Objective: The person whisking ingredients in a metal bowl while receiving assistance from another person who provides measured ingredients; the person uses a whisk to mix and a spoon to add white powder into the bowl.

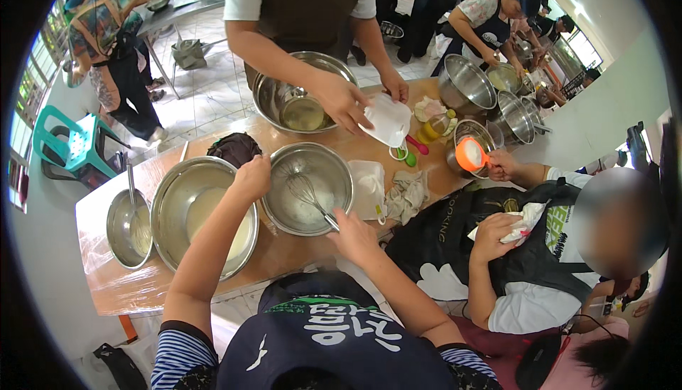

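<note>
A steel mixing bowl (342, 170) with a thin layer of whitish liquid stands on the table before me. My left hand (252, 177) is closed at its left rim. Held by its handle in my right hand (355, 237) is a wire whisk (302, 188), whose wires dip into the liquid. Left of this bowl is a larger steel bowl (165, 230) of pale cream batter, partly hidden by my left forearm. A smaller bowl (116, 230) with another whisk stands farther left. Behind my left hand lies a dark, crumpled bundle (234, 148).
Opposite, a person holds a white plastic container (389, 121) beside a nested bowl (266, 99). At right, another person holds an orange measuring cup (470, 154) of white stuff. Measuring spoons (406, 155), an oil bottle (430, 131), a cloth (408, 197) and more bowls (465, 88) crowd the table's right.
</note>
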Demonstrator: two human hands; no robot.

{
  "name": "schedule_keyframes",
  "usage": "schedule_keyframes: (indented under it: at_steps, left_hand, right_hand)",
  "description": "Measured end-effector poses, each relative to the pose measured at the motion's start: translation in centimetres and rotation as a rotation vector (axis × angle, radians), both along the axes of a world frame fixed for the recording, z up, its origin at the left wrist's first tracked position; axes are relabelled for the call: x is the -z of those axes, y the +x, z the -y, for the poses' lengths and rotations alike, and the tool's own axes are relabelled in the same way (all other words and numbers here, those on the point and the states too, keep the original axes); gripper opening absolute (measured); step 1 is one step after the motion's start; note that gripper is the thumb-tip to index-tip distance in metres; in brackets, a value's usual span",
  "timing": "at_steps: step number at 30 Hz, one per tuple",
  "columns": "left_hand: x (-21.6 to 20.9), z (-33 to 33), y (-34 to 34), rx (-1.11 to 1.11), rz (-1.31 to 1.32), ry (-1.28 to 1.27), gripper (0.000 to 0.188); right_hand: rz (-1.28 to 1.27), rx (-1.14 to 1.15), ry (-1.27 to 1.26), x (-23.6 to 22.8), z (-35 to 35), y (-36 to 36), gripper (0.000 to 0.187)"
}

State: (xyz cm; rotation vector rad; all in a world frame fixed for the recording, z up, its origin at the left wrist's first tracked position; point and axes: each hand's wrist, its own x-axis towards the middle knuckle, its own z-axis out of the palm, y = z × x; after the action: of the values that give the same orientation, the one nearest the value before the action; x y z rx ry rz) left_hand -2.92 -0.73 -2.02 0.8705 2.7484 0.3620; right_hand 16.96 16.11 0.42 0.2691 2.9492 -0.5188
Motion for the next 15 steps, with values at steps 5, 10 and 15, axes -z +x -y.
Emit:
schedule_keyframes:
  at_steps: [5,10,15]
  left_hand:
    - [1.6,-0.5,-0.9,0.005,0.035,0.021,0.038]
    - [1.2,-0.7,-1.2,-0.032,0.111,0.073,0.046]
    - [1.4,-0.4,-1.7,-0.034,0.143,0.109,0.049]
  right_hand:
    - [0.067,-0.005,0.033,1.5,-1.4,-0.8,0.029]
    - [0.105,-0.008,0.002,0.3,-2.4,-2.0,0.023]
    - [0.013,-0.065,0.013,0.0,-3.3,-1.7,0.020]
